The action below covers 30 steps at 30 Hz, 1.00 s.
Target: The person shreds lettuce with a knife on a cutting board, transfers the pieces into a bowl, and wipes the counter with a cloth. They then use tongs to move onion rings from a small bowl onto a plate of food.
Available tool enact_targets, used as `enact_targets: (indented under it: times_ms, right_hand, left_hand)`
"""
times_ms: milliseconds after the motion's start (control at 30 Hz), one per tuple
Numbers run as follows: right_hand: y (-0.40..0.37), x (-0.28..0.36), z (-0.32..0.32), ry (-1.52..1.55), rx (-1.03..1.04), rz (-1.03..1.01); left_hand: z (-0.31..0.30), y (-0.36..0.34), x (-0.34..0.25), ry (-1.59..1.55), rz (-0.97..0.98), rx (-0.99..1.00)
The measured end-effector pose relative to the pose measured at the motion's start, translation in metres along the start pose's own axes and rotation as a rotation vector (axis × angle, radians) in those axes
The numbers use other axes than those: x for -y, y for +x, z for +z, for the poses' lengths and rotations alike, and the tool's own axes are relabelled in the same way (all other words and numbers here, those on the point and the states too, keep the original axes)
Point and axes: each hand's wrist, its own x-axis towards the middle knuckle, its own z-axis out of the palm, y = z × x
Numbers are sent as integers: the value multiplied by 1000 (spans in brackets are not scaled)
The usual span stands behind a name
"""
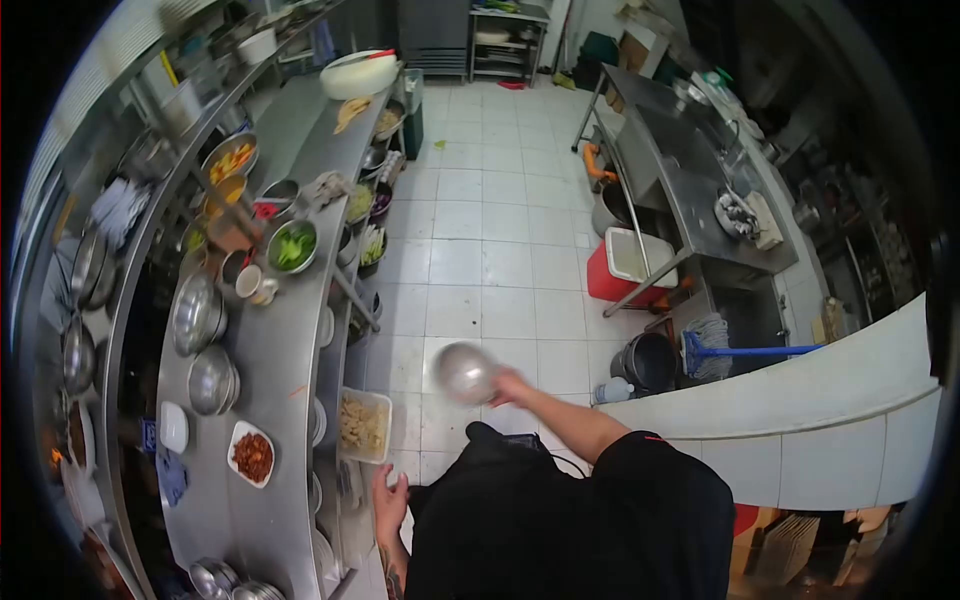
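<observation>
My right hand (508, 387) grips the rim of a round metal bowl (465, 372), slightly blurred, held out over the tiled floor in front of me. Down at my left side, my left hand (390, 492) has its fingers apart and holds nothing. It is near a white tub of pale pieces (364, 426) on the shelf below the counter. On the steel counter (290, 400) to the left stands a white dish of reddish-brown food (252, 455).
Stacked metal bowls (213, 380) and a bowl of green vegetables (291, 246) stand on the left counter. At right are a steel sink table (690, 165), a red cooler (625, 265), a black bucket (648, 362) and a blue-handled mop (760, 351).
</observation>
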Motion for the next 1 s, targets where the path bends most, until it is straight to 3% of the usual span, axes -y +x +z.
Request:
enact_targets:
  times_ms: [33,100,133,167,200,233,300,367,433,467,533,567,633,667,700,733,767,833,867,933,967,1000]
  right_hand:
    - [23,-20,-75,82,-124,-7]
    - [72,-35,-233,138,-508,-108]
    - [85,-29,-310,236,-708,-231]
    - [54,26,-346,255,-887,-430]
    - [52,66,-403,682,-809,-620]
    - [0,135,-414,727,-681,-624]
    - [-6,190,-494,815,-464,-501]
    - [-69,267,-431,463,-541,-572]
    - [-54,271,-403,367,-441,-583]
    - [-46,271,-388,267,-338,-597]
    - [23,214,-342,299,-374,-512]
    - [28,185,-289,254,-387,-481]
    - [97,71,-203,276,-327,-307]
    - [103,32,-145,199,-246,-82]
    - [127,-19,-94,40,-64,28]
    - [96,-31,-28,-230,115,19]
    - [71,-39,25,-804,331,-255]
    - [34,-36,112,-1191,744,-884]
    - [25,-35,147,-1231,890,-901]
    - [19,-30,204,-1047,914,-293]
    - [25,-30,226,-1090,962,-293]
    - [36,-29,243,-1249,960,-465]
  left_hand:
    - [-1,2,25,189,119,-8]
    - [-7,-12,56,310,46,-32]
    - [-14,-21,77,372,39,-53]
    - [-24,-29,99,433,30,-72]
    - [-38,-38,120,411,-72,-79]
    - [-48,-47,135,388,-173,-89]
    - [-59,-67,133,582,-176,-107]
    - [-73,-83,151,771,-178,-124]
    - [-86,-80,201,455,-402,-224]
    - [-84,-79,212,453,-404,-226]
    - [-75,-89,228,262,-392,-254]
    - [-68,-97,229,243,-402,-276]
    - [-38,-119,212,480,-281,-230]
    - [-19,-129,189,481,-346,-240]
    - [-11,-142,215,478,-348,-271]
    - [-1,-158,184,398,-464,-272]
    - [0,-173,222,419,-367,-294]
    - [5,-201,228,331,-421,-473]
    - [4,-213,233,266,-455,-549]
    - [-4,-236,257,217,-523,-623]
    - [-11,-245,272,236,-556,-620]
    - [-15,-254,278,323,-489,-758]
